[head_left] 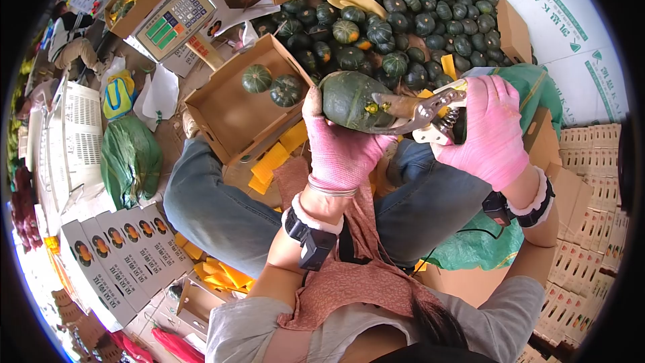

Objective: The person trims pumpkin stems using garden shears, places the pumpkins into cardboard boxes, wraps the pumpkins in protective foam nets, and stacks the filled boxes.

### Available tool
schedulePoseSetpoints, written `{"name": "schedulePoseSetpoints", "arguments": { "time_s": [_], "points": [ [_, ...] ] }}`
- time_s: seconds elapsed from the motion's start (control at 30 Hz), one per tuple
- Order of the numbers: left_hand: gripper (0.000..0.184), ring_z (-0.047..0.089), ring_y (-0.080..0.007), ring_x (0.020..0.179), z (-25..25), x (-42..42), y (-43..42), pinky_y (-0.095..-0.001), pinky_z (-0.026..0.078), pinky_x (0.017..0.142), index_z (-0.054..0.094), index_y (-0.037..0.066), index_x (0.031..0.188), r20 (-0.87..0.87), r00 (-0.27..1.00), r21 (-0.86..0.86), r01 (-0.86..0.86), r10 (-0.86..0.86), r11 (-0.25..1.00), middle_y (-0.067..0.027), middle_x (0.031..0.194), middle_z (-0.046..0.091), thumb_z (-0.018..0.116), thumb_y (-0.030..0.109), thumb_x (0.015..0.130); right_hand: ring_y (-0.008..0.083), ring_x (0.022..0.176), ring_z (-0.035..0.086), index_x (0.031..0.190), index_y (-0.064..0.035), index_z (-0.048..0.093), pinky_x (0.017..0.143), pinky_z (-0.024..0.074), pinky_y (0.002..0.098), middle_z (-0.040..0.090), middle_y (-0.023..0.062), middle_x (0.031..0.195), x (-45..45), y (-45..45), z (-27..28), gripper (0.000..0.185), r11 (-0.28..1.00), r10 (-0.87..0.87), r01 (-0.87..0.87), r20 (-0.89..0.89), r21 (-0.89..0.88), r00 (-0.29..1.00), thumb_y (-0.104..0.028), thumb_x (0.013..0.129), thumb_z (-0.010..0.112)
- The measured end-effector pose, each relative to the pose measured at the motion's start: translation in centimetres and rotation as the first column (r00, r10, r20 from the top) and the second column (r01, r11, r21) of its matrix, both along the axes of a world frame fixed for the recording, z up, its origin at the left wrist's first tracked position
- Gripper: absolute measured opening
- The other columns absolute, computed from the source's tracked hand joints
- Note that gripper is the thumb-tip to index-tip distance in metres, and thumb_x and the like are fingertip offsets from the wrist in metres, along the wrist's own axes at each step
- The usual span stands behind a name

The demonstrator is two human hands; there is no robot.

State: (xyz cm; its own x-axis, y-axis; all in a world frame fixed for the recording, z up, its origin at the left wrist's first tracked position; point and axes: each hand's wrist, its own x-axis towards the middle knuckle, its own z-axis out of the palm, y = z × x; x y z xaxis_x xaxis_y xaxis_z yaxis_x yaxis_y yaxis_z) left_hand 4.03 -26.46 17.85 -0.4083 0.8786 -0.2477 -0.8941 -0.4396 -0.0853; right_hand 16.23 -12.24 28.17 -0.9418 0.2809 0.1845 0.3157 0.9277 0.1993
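My left hand (342, 154), in a pink glove, cradles a dark green pumpkin (351, 99) from below, its thumb against the pumpkin's left side. The pumpkin is tilted, with a small yellowish patch facing right. In my pink-gloved right hand (489, 131) is a pair of pruning shears (430, 109), with a coiled spring between the handles. The blades reach left to the pumpkin's right end; whether they are closed on a stem I cannot tell. Left of my hands, an open cardboard box (232, 117) contains two small green pumpkins (269, 86).
A large heap of green pumpkins (430, 20) lies ahead, with a pale yellow glove (356, 2) on it. A digital scale (171, 23) stands at the upper left. Printed white cartons (121, 262) are at the lower left. Another person (74, 44) is at the far left.
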Motion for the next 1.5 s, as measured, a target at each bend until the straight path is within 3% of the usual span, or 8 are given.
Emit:
{"name": "schedulePoseSetpoints", "arguments": {
  "time_s": [0.77, 0.83, 0.93, 0.97, 1.03, 1.07, 1.23, 1.5],
  "points": [
    [0.045, 0.053, -0.0225, 0.103, -1.4, -0.8, -0.4, -0.0424, 0.048, 0.088, 0.047, 0.015, 0.119, -0.008, 0.998, -0.002, -0.062, 0.062, 0.998, -0.0062, 0.113, 0.052, 0.056, 0.046, 0.086, 0.0315, 0.100, 0.045, 0.100, 0.0026, 0.045, 0.096, 0.0315, 0.0445, 0.048, 0.0160, 0.097, -2.3, -0.3, -3.6, 0.061, 0.988, 0.114, -0.115, 0.017, 0.099, 0.993, -0.024, 0.052, 0.070],
    [0.048, 0.050, -0.0230, 0.108, -2.2, -0.8, -0.3, -0.0453, 0.048, 0.088, 0.041, 0.016, 0.124, -0.147, 0.983, -0.189, -0.140, 0.113, 0.972, -0.0059, 0.118, 0.047, 0.061, 0.038, 0.086, 0.0273, 0.094, 0.049, 0.105, 0.0018, 0.045, 0.091, 0.0371, 0.0379, 0.050, 0.0141, 0.098, -1.8, 0.2, -3.8, 0.055, 0.961, 0.127, -0.153, -0.123, -0.232, 0.984, -0.014, 0.057, 0.068],
    [0.061, 0.045, -0.0227, 0.113, -5.0, -1.7, -1.5, -0.0526, 0.048, 0.085, 0.033, 0.017, 0.128, -0.522, 0.853, -0.328, -0.185, -0.014, 0.926, -0.0055, 0.121, 0.042, 0.069, 0.026, 0.079, 0.0228, 0.085, 0.054, 0.115, 0.0001, 0.045, 0.078, 0.0442, 0.0276, 0.053, 0.0133, 0.100, 0.0, 2.9, -6.1, 0.051, 0.592, -0.061, -0.138, -0.216, -0.794, 0.975, -0.003, 0.066, 0.056],
    [0.062, 0.045, -0.0225, 0.113, -4.7, -2.0, -2.5, -0.0526, 0.048, 0.085, 0.033, 0.017, 0.128, -0.540, 0.837, -0.358, -0.127, -0.094, 0.925, -0.0056, 0.121, 0.042, 0.070, 0.025, 0.079, 0.0238, 0.085, 0.055, 0.114, -0.0020, 0.048, 0.078, 0.0447, 0.0309, 0.054, 0.0121, 0.099, 0.5, 4.0, -7.7, 0.047, 0.178, -0.192, -0.095, -0.129, -0.979, 0.973, -0.012, 0.069, 0.058],
    [0.063, 0.046, -0.0238, 0.112, -8.2, -1.6, -2.7, -0.0483, 0.048, 0.085, 0.033, 0.017, 0.128, -0.548, 0.829, -0.281, -0.060, -0.109, 0.958, -0.0075, 0.122, 0.043, 0.069, 0.025, 0.078, 0.0252, 0.081, 0.054, 0.110, -0.0063, 0.051, 0.077, 0.0449, 0.0384, 0.054, 0.0102, 0.095, 1.2, 1.2, -9.6, 0.044, -0.538, -0.388, -0.204, 0.026, -0.818, 0.921, -0.026, 0.072, 0.059],
    [0.062, 0.047, -0.0248, 0.111, -11.3, -0.8, -1.8, -0.0484, 0.050, 0.081, 0.033, 0.018, 0.128, -0.555, 0.828, -0.212, -0.051, -0.077, 0.976, -0.0080, 0.122, 0.043, 0.067, 0.027, 0.078, 0.0258, 0.082, 0.053, 0.108, -0.0080, 0.052, 0.078, 0.0441, 0.0419, 0.055, 0.0093, 0.096, 1.4, 0.3, -11.6, 0.043, -0.640, -0.436, -0.210, 0.125, -0.739, 0.891, -0.032, 0.072, 0.058],
    [0.067, 0.045, -0.0215, 0.114, -11.1, 0.7, -2.0, -0.0368, 0.037, 0.100, 0.031, 0.010, 0.132, -0.487, 0.868, 0.027, -0.092, 0.093, 0.995, -0.0089, 0.124, 0.043, 0.067, 0.026, 0.079, 0.0278, 0.097, 0.055, 0.110, -0.0088, 0.054, 0.085, 0.0450, 0.0444, 0.059, 0.0074, 0.108, 0.4, -4.9, -17.8, 0.039, -0.866, -0.411, -0.269, 0.294, -0.422, 0.863, -0.034, 0.080, 0.057],
    [0.054, 0.044, -0.0174, 0.114, -9.6, -0.6, -3.3, -0.0314, 0.034, 0.100, 0.040, 0.005, 0.129, -0.803, 0.586, 0.017, -0.161, 0.109, 0.987, -0.0087, 0.124, 0.046, 0.053, 0.039, 0.088, 0.0259, 0.119, 0.045, 0.128, -0.0083, 0.045, 0.101, 0.0348, 0.0444, 0.051, 0.0064, 0.127, -1.3, -7.1, -20.3, 0.055, -0.867, -0.400, -0.370, 0.021, -0.334, 0.917, -0.034, 0.081, 0.060]
  ]
}}
